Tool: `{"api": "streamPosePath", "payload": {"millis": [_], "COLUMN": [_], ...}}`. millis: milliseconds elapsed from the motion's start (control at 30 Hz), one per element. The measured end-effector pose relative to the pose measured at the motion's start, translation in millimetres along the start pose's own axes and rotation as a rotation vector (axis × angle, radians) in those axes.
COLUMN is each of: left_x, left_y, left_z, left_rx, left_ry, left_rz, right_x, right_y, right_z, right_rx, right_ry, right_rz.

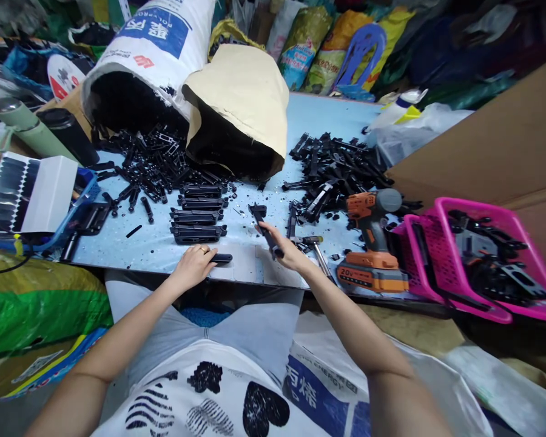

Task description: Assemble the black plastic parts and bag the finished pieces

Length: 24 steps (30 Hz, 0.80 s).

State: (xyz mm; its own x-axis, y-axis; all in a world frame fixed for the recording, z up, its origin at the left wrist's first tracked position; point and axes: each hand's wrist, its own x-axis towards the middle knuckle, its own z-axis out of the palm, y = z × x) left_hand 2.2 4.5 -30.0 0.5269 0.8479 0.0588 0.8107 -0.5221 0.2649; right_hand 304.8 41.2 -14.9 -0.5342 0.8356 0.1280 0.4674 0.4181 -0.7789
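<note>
1. Near the front edge of the tabletop (118,249), the left hand (193,267) is holding a black bar (222,258), fingers clamped.
2. Rightward, the right hand (286,250) is gripping a black part (269,236), fingers clamped.
3. Beyond, black assemblies (198,233) are lying in a row.

Blk bar (222,258) level, blk pc (272,243) diag.

Black parts (198,233) near the desk's (118,249) front edge look smooth plastic; the right-edge basket (446,262), glossy plastic.
</note>
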Motion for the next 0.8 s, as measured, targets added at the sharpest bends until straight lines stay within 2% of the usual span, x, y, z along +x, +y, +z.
{"api": "streamPosePath", "payload": {"millis": [67, 133, 267, 300, 433, 533, 600, 700, 800], "left_x": [4, 7, 10, 10, 12, 13, 13, 13, 13], "left_y": [0, -1, -1, -1, 2, 4, 4, 5, 5], "left_z": [1.3, 3.4, 8.0, 9.0, 12.3, 14.5, 15.4, 15.5, 14.1], "left_rx": [-0.044, -0.051, -0.030, -0.025, -0.028, -0.031, -0.027, -0.011, -0.009], "left_ry": [-0.010, -0.017, -0.019, -0.016, 0.005, 0.021, 0.032, 0.040, 0.017], "left_rz": [0.016, 0.018, 0.024, 0.021, 0.030, 0.041, 0.039, 0.033, 0.031], "right_x": [-8, -11, -10, -10, -5, 20, 47, 84, 88], "right_y": [-14, -23, -26, -25, -26, -32, -35, -35, -34], "right_z": [7, 14, 32, 37, 59, 71, 77, 79, 68], "right_rx": [0.116, 0.180, 0.101, 0.063, -0.138, -0.451, -0.616, -0.673, -0.631], "right_ry": [-0.119, -0.136, 0.196, 0.246, 0.256, 0.339, 0.320, 0.168, 0.143], "right_rz": [0.002, 0.065, 0.233, 0.268, 0.382, 0.367, 0.392, 0.543, 0.635]}}
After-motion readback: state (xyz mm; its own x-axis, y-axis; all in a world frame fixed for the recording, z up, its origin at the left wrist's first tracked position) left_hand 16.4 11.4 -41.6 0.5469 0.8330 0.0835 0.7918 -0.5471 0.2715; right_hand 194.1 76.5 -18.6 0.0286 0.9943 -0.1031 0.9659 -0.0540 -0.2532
